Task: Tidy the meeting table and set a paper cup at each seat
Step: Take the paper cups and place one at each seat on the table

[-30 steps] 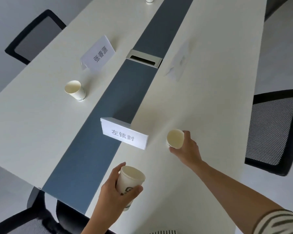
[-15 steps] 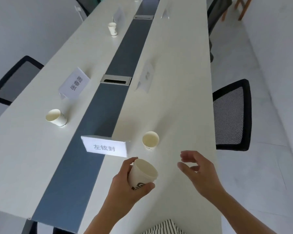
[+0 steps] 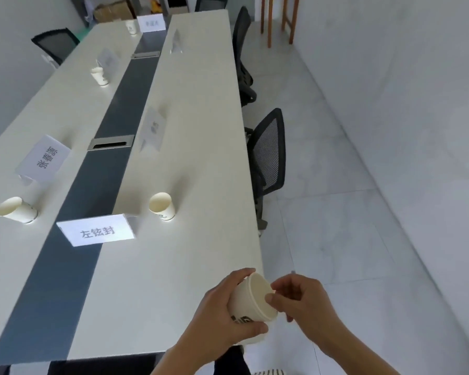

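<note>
My left hand grips a stack of white paper cups around its side, at the table's near right corner. My right hand pinches the rim of the top cup in that stack. One paper cup stands upright on the long white table, just right of a name card. Across the dark centre strip, another cup stands near a second name card. Two further cups stand along the far left side.
Black mesh chairs are tucked in along the table's right side, another at far left. A metal cable hatch sits in the centre strip. More name cards stand farther up. Wooden legs stand by the far wall.
My right hand let go of the cup beside the near name card and came back to the stack in my left hand. My view swung right and up along the table.
</note>
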Available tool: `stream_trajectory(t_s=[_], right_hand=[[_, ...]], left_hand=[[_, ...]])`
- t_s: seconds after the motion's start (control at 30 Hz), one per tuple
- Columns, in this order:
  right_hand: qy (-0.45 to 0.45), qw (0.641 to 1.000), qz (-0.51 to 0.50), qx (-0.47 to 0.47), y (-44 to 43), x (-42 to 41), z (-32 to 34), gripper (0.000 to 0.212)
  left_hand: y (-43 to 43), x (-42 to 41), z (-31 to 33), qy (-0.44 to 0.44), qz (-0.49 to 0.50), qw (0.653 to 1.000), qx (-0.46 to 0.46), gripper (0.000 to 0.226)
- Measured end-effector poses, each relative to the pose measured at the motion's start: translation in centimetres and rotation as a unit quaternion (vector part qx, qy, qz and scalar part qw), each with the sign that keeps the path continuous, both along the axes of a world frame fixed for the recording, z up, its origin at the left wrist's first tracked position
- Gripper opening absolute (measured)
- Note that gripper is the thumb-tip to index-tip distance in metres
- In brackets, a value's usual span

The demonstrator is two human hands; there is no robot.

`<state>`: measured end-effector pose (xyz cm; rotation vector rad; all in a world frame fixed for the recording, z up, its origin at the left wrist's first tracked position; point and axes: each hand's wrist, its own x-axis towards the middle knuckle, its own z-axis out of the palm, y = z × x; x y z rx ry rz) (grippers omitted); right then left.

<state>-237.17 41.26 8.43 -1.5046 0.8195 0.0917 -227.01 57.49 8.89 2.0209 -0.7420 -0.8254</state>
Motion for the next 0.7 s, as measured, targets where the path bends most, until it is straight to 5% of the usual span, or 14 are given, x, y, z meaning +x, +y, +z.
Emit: stream_trajectory(t_s=[0.47,0.57,0.7], right_hand=[[-0.028,0.987,-0.147,0.061,-13.4,-7.8,0.7,0.003],[-0.058,0.984,-0.149,0.076,-17.5,-6.9,0.4,0.031],[-0.045,0.989,-0.139,-0.025,-22.5,-4.3,0.8,0.063]], left_hand=[[-15.2,-3.6,-0.7,0.022,-0.123,0.992,-0.028,0.073],[-20.8,-1.8,-1.7,0.036,-0.132,0.99,-0.036,0.07],[-28.3,0.9,-1.3,0.035,-0.153,0.987,-0.037,0.07]])
